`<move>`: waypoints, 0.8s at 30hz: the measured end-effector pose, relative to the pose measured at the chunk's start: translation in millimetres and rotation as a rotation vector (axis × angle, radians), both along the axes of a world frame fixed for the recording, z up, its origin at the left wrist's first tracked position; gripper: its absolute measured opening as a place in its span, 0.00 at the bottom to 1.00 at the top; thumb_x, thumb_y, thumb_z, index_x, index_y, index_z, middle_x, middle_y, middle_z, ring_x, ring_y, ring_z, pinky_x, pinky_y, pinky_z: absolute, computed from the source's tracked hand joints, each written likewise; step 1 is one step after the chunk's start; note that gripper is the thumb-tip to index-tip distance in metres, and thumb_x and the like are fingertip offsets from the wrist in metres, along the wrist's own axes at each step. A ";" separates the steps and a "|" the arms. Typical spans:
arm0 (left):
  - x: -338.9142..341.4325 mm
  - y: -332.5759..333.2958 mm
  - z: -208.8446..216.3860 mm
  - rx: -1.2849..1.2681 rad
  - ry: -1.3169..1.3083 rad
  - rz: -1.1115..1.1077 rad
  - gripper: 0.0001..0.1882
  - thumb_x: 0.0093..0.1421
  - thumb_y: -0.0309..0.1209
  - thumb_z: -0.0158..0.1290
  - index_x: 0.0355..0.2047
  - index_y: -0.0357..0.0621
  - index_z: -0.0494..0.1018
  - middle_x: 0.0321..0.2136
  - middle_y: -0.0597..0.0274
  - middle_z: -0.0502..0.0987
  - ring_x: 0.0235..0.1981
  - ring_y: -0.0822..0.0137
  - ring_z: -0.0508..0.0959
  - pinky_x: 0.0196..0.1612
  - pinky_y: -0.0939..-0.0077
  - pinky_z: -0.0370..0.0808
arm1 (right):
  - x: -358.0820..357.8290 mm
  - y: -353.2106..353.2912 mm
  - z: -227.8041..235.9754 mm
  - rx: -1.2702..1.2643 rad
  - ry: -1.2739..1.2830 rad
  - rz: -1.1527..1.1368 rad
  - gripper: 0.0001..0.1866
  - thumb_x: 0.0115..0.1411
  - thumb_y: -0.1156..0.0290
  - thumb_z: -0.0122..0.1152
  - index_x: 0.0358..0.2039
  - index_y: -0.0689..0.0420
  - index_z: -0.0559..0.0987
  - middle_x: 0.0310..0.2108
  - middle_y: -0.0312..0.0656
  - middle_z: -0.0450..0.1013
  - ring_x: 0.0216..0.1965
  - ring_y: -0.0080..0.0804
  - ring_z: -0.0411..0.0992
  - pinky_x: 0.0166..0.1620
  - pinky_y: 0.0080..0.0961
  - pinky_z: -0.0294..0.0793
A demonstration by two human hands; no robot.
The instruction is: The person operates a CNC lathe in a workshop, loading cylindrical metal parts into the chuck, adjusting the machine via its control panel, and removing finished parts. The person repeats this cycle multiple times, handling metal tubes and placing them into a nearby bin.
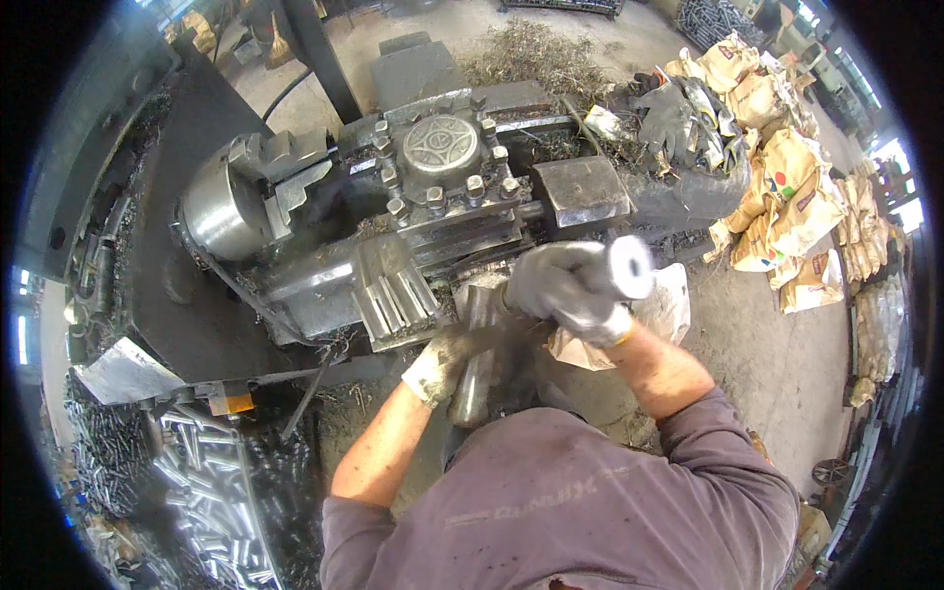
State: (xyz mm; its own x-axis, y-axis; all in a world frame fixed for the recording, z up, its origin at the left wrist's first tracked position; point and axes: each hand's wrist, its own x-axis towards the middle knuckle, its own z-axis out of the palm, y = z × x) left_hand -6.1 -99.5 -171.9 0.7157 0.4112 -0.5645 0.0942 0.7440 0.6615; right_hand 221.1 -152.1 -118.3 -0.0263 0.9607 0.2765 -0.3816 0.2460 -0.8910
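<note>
Hand (right, gloved): clamped round pale cylinder | left hand: by metal bar, cannot tell if clamped

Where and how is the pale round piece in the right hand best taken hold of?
Probably by its curved side, just behind the holed end, coming from the right: that end of the pale round piece juts out free, while the gloved right hand covers the rest. Blur hides finer detail.

silvery cylinder, grey right glove with white cuff, greyish-purple shirt, multicolour-dotted tan bag
</note>
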 end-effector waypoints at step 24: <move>-8.8 -16.9 -28.8 -0.229 -0.066 0.140 0.27 0.68 0.55 0.62 0.51 0.43 0.79 0.34 0.53 0.83 0.29 0.54 0.85 0.31 0.54 0.86 | -42.5 32.3 -51.3 -0.321 0.071 -0.375 0.06 0.66 0.71 0.72 0.39 0.59 0.85 0.31 0.33 0.81 0.30 0.17 0.75 0.33 0.25 0.76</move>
